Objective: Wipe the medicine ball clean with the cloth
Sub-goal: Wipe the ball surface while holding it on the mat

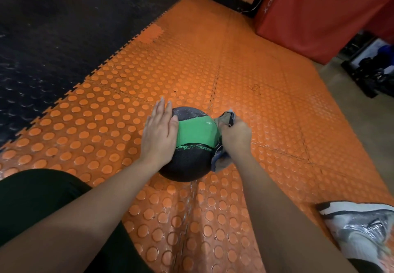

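While your left hand [158,136] lies flat, steadying the medicine ball [191,145] on the orange studded floor mat [245,85], your right hand [235,133] grips the cloth [223,121] against its side; it's likely heavy and grippy, so brace wide.

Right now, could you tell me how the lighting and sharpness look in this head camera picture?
Head view: the medicine ball and both hands are fairly sharp; glare spots the ball's green band and the orange studded mat; the black flooring at upper left is dim and smeared; wide-angle distortion bends the mat's seams; the grey shoe at the edge looks stretched.
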Tool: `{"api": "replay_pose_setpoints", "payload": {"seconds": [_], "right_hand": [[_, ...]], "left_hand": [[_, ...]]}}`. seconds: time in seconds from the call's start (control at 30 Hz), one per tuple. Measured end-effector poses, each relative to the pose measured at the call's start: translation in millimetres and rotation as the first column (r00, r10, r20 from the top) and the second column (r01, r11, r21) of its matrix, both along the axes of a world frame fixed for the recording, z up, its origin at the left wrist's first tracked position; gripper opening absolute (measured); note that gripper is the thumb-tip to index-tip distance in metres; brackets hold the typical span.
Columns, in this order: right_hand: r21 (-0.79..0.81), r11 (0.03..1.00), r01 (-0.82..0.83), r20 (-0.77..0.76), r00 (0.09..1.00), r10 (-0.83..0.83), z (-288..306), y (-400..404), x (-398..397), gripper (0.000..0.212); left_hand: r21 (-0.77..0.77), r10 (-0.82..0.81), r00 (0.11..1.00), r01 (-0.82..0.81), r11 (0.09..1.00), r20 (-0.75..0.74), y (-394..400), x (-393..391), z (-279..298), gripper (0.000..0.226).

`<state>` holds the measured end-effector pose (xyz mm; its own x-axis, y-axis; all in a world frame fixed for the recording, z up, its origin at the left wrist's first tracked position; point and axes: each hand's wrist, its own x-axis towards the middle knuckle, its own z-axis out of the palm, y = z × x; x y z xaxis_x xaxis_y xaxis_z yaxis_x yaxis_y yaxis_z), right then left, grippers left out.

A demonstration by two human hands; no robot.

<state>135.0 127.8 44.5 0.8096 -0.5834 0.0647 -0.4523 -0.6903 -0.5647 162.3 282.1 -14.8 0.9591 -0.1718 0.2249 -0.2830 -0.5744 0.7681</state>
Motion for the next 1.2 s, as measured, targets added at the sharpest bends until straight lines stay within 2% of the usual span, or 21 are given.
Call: {"api": "replay_pose_setpoints", "payload": {"seconds": [0.07,0.17,0.23,0.3,0.37,0.5,0.6,0.73,0.8,0.93,1.0,1.07,1.2], "right_hand": [[0.012,0.999,-0.038,0.085,0.996,0.037,0.2,10.9,-4.9,0.026],[-0.072,0.983,-0.167,0.263,0.948,0.181,-1.5,45.2,-18.2,0.029],[-0.147,0.955,-0.256,0.308,0.906,0.291,-5.9,57.7,-25.1,0.027],[-0.137,0.961,-0.242,0.284,0.919,0.272,-6.4,49.5,-21.7,0.026],[-0.004,0.989,-0.149,0.239,0.96,0.145,-2.6,32.6,-10.7,0.022],[0.095,0.995,-0.022,0.074,0.997,0.015,8.6,10.5,4.7,0.017],[0.097,0.995,-0.023,0.05,0.999,0.018,11.2,15.7,3.2,0.021],[-0.009,0.994,-0.109,0.171,0.979,0.108,0.4,40.4,-19.9,0.025],[0.018,0.993,-0.116,0.182,0.977,0.11,3.4,40.1,-26.5,0.022],[0.054,0.997,-0.061,0.024,0.998,0.06,15.0,12.4,-3.0,0.022],[0.068,0.997,-0.041,-0.008,0.999,0.041,17.9,4.8,5.6,0.023],[0.08,0.995,-0.056,0.02,0.998,0.054,17.8,8.8,4.7,0.022],[-0.014,0.986,-0.165,0.229,0.96,0.164,5.0,47.3,-23.4,0.023]], "left_hand": [[-0.006,0.004,1.0,-0.004,1.0,0.002,0.8,-0.4,-1.2,0.063],[-0.023,0.009,1.0,-0.009,1.0,-0.011,0.7,3.8,0.0,0.064],[-0.017,-0.002,1.0,0.001,1.0,-0.018,0.6,5.5,0.2,0.062],[-0.006,-0.018,1.0,0.018,1.0,-0.014,-0.5,4.4,0.1,0.058],[0.004,-0.027,1.0,0.027,1.0,-0.005,-2.0,3.6,0.6,0.062],[0.003,-0.026,1.0,0.026,1.0,0.001,-4.0,3.2,1.1,0.065],[-0.018,-0.016,1.0,0.017,1.0,0.017,-0.8,1.4,-0.4,0.063],[-0.057,-0.016,1.0,0.015,0.998,-0.015,4.1,2.5,-0.9,0.062],[-0.065,-0.043,0.999,0.043,0.997,-0.007,3.5,2.0,-0.7,0.062],[-0.042,-0.061,0.998,0.062,0.997,0.029,-1.3,1.0,1.5,0.061],[-0.011,-0.065,0.997,0.066,0.998,0.049,-3.2,-0.2,1.9,0.06],[-0.016,-0.046,0.998,0.047,0.999,0.039,-2.8,1.3,2.7,0.057],[-0.074,-0.028,0.999,0.025,0.997,-0.038,0.1,11.8,3.7,0.044]]}}
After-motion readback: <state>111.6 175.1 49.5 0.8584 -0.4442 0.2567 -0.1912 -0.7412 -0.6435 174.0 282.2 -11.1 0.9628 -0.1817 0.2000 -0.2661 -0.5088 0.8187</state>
